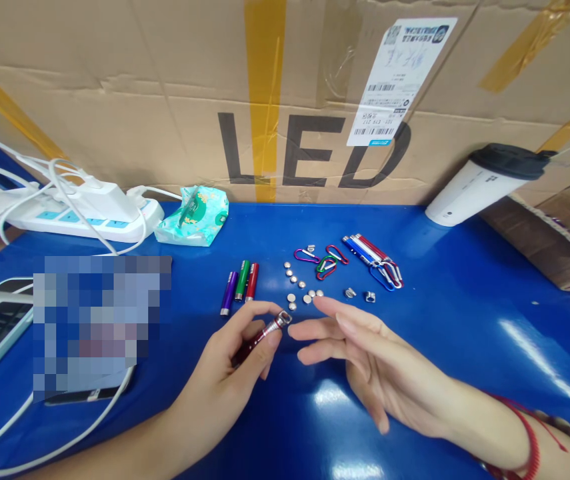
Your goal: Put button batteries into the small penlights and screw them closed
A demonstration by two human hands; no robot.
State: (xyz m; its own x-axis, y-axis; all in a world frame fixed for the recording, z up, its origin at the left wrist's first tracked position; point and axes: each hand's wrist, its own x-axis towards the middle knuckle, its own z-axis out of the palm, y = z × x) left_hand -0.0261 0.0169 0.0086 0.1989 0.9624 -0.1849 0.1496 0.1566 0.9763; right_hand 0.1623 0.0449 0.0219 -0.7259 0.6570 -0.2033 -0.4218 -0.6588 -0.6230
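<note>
**Red torch body held open-end up, free hand at the button cells**

Taking the scatter of button cells (301, 288) as the landmark: far to its left a white power strip (89, 213) sits against the cardboard box (285, 100), with a green tissue pack (195, 215) beside it. Just left of the cells lie three small tubes (241, 285), purple, green and red. In front of the cells, the left hand (229, 373) has its fingers clamped on a red torch body (262, 335), metal mouth tilted up toward the cells. The right hand (365, 360) hovers just beside that mouth, fingers apart and holding nothing, the fingertips almost over the nearest cells. Behind the cells lie coloured carabiners (322, 260); to their right, two small metal caps (359, 294) and a bundle of finished torches (377, 260). Far right, a white cup (485, 183) leans on the box.

To do this well, I'd keep the tube steady and tilted, pinch one cell at a time, and check which face goes in first.
</note>
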